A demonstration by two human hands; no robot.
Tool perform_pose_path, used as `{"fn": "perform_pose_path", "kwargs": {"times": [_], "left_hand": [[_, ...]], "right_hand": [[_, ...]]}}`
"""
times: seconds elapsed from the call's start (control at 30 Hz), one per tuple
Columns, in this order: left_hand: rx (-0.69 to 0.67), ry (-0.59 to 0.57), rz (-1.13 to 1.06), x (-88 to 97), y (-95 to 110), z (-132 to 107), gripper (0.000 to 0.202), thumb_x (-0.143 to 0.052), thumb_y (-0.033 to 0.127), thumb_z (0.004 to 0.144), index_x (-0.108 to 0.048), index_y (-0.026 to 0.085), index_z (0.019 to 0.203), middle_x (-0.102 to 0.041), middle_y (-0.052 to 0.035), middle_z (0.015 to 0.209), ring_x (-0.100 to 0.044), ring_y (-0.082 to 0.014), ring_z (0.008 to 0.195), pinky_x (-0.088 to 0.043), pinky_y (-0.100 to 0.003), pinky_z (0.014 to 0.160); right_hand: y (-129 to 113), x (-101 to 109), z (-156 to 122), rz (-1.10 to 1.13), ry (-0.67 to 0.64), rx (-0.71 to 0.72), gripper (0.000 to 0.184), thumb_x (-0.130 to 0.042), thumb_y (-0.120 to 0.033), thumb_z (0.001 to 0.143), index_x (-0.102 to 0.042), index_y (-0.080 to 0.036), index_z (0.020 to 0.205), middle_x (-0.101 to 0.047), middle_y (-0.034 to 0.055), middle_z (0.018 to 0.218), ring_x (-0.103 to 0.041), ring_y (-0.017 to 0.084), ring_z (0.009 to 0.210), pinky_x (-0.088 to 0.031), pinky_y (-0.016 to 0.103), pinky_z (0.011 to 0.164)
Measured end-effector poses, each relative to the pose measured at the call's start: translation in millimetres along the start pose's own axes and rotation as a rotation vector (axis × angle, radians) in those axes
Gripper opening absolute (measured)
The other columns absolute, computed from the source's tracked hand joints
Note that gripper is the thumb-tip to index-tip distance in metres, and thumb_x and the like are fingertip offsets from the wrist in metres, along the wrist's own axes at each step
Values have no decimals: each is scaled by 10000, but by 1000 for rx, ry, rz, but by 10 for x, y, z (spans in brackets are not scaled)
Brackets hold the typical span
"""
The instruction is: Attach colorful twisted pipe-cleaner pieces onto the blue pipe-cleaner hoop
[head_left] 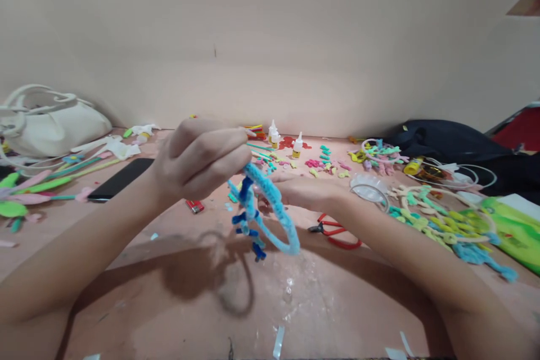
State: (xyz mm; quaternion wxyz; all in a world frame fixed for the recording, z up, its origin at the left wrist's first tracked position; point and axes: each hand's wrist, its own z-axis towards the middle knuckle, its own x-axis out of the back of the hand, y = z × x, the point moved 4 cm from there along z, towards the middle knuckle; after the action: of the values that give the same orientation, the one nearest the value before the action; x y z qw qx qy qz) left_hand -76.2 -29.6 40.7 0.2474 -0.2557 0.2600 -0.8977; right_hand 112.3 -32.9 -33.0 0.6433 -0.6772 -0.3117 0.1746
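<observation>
My left hand point(206, 157) is raised over the table with its fingers pinched on the top of a light blue pipe cleaner hoop point(274, 197). The hoop hangs tilted, and a strand of dark and light blue pipe cleaner pieces point(251, 230) dangles from its left side. Behind the hoop is my right hand point(291, 194), its fingers curled at the hanging strand and partly hidden by it. What the right fingertips grip does not show clearly. Red-handled pliers point(335, 230) lie on the table under my right forearm.
Small glue bottles point(297, 146) stand near the wall among bits of coloured pipe cleaner point(324, 163). A black phone point(122, 180), a red lighter point(194, 206) and a white handbag point(54, 124) are on the left. Decorated hoops point(447, 214) and a green packet point(510, 230) lie right.
</observation>
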Motion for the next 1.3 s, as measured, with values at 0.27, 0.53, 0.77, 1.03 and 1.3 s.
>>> {"fn": "perform_pose_path", "kwargs": {"times": [0.27,0.53,0.77,1.03,1.3], "left_hand": [[37,-77,-97,-45,-133,-51,278,-540,209,1116,-641,345,1336,-802,66,1234,-766,-133,1138,-621,-315,1136],[350,-98,-162,-93,-379,-36,332,-458,337,1172,-448,121,1424,-600,-45,1525,-579,-129,1404,-534,-350,1207],[812,-435,-522,-319,-425,-39,738,-269,737,1095,-568,201,683,-595,-10,645,-568,-141,630,-455,-313,612],[831,-471,-769,-358,-342,-9,685,-392,787,1052,-600,214,742,-558,-24,706,-552,-178,678,-462,-301,633],[653,-381,-861,-440,-239,-23,635,-371,775,1071,-580,210,873,-618,-36,885,-592,-183,843,-517,-284,778]], "right_hand": [[-41,180,21,248,211,126,317,-807,-376,931,-592,-181,802,-554,-54,653,-418,58,530,-307,176,475],[-436,567,-215,308,513,361,384,-654,-324,1055,-492,-201,729,-332,-117,504,-187,43,429,-236,149,422],[-540,617,-310,161,674,502,390,-683,-349,1052,-516,-212,727,-370,-109,477,-241,51,413,-272,175,415],[-602,592,-398,-7,768,614,414,-733,-502,1018,-542,-235,766,-390,-98,504,-268,65,424,-242,231,430],[-669,554,-499,-189,874,717,377,-728,-518,1021,-574,-252,803,-440,-96,505,-305,74,400,-262,266,423]]}}
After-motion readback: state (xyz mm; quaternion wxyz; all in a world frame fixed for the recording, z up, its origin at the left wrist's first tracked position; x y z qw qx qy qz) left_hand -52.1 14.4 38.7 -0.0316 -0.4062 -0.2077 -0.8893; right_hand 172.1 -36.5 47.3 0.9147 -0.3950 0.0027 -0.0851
